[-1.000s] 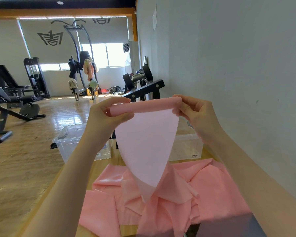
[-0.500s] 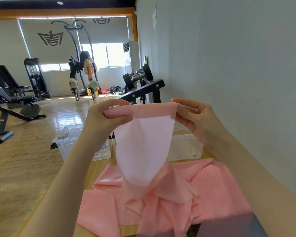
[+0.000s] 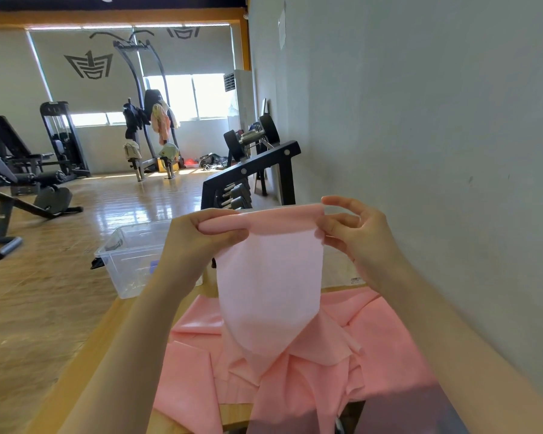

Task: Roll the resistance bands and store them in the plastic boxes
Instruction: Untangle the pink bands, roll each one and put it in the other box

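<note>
I hold a pink resistance band (image 3: 268, 277) up in front of me, its top edge partly rolled. My left hand (image 3: 198, 236) grips the rolled left end between thumb and fingers. My right hand (image 3: 355, 236) pinches the right end, its upper fingers lifted off. The band hangs down into a crumpled pink heap (image 3: 295, 364) on the wooden table (image 3: 101, 349). A clear plastic box (image 3: 129, 261) stands on the table behind my left arm. A second clear box (image 3: 342, 274) sits behind my right hand, mostly hidden.
A grey wall (image 3: 420, 120) runs close along the right side. A black dumbbell rack (image 3: 251, 180) stands just beyond the boxes. Gym benches (image 3: 19, 189) and a tall machine (image 3: 148, 120) stand on the wooden floor at the left and back.
The roll at the top has loosened and flattened on the right side. My hands have lowered slightly, and the right hand's upper fingers have lifted off the band.
</note>
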